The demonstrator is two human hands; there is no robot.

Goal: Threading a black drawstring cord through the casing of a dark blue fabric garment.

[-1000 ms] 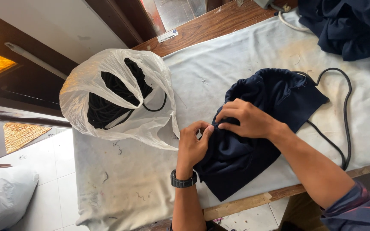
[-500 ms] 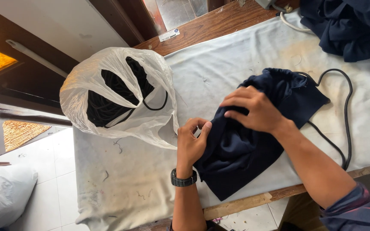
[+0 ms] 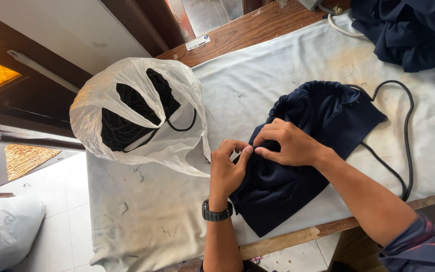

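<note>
Head cam looked straight down on the counter [image 3: 288, 70], which was covered by a stained off-white cloth. Both hands met at the left edge of a dark navy drawstring bag [image 3: 303, 166] lying flat near the counter's front edge. Left hand [image 3: 227, 168], black wristwatch [image 3: 216, 211] on the wrist, had its fingers curled and thumb and forefinger pinched shut on the fabric edge. Right hand [image 3: 288, 143] came in across the bag, fingers bent, fingertips also pinched on that same bit of edge, touching the left hand's fingertips. Couldn't tell whether cord was between the fingers or just cloth.

A black cord [image 3: 406, 131] ran out of the bag's gathered top end and looped along its right side down toward the counter's front edge.

Packages: a translucent white plastic carrier bag [image 3: 137, 121] sat just left of the hands, handles open, holding a mass of coiled black cord [image 3: 122, 126]; one loop hung out over the plastic. A small white rectangular label [image 3: 197, 42] was stuck on the bare wood strip at the counter's far edge; print too small to read. A pile of dark navy fabric [image 3: 404, 30] sat in the far right corner, well apart from the hands. White tiled floor [image 3: 41, 186] showed at left, with a white sack [image 3: 3, 231] in the lower-left corner.
</note>
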